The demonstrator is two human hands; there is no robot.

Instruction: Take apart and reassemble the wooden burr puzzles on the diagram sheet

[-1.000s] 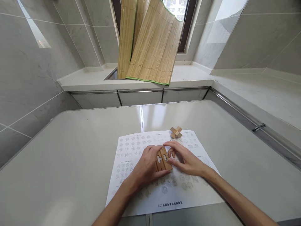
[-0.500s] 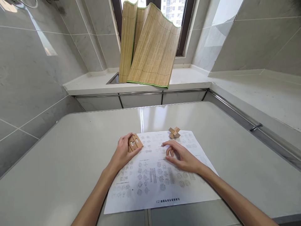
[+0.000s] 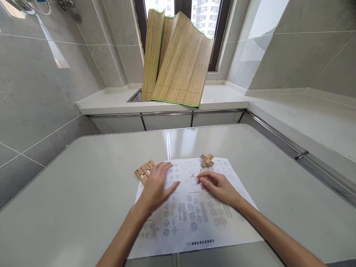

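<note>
A left hand (image 3: 156,187), fingers and thumb spread wide with nothing visible between, hovers over a printed sheet (image 3: 230,231), close beside flat wooden pieces (image 3: 141,174) at its far left corner. The right hand (image 3: 219,186) curls narrowly, its contents unclear, near a cross-shaped wooden block (image 3: 207,160). A low wrist sweep could drag the paper, shifting the block.

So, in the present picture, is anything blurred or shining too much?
Head view: the left hand looks smeared, probably by motion, while the right hand is sharper. Head view: pale glare lies on the table, and the window is very bright. Head view: the paper's small drawings are hard to make out.
</note>
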